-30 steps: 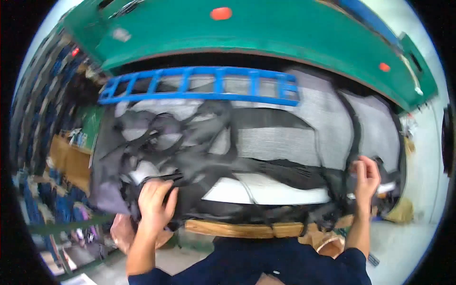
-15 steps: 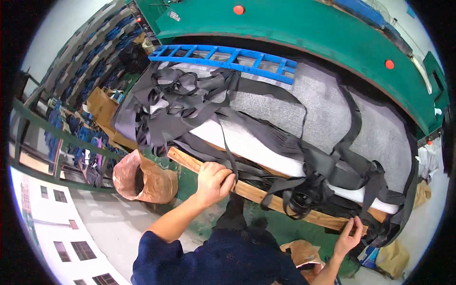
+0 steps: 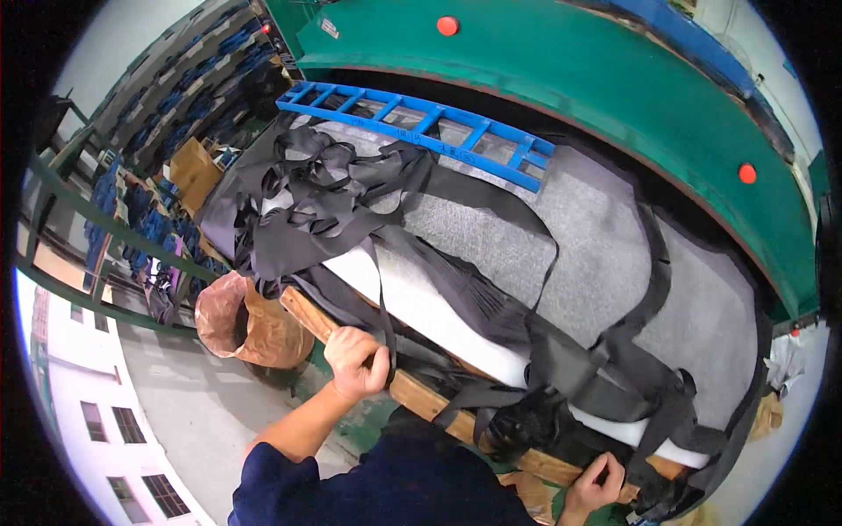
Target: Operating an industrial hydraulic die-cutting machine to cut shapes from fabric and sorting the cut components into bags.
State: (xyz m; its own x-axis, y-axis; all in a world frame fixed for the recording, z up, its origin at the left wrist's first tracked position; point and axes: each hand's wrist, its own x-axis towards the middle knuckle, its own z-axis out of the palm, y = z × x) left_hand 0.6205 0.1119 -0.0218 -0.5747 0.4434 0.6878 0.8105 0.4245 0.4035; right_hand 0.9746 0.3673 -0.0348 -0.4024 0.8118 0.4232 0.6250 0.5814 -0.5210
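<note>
My left hand (image 3: 357, 362) is closed over the left part of a long wooden board (image 3: 421, 396), its fingers curled at the edge. A narrow black fabric strip (image 3: 384, 320) hangs down right beside those fingers. Near the board's right end, my right hand (image 3: 598, 485) grips the edge with thumb and fingers bent together; its fingertips are partly hidden. Between the hands, a tangle of black fabric strips (image 3: 526, 421) spills over the board. Behind it lie a white roll or slab (image 3: 421, 294) and a heap of dark grey bands (image 3: 316, 202).
A blue ladder-shaped frame (image 3: 421, 131) lies on the grey textured sheet (image 3: 596, 237) at the back. A green machine beam (image 3: 544, 53) with red buttons spans the far side. An open brown paper sack (image 3: 272, 329) stands at left, near green rails (image 3: 114, 223) and stacked blue pieces.
The view has shifted, and the board, bands and ladder-shaped frame appear moved and turned within it. Both hands appear farther left and lower, still at the board.
</note>
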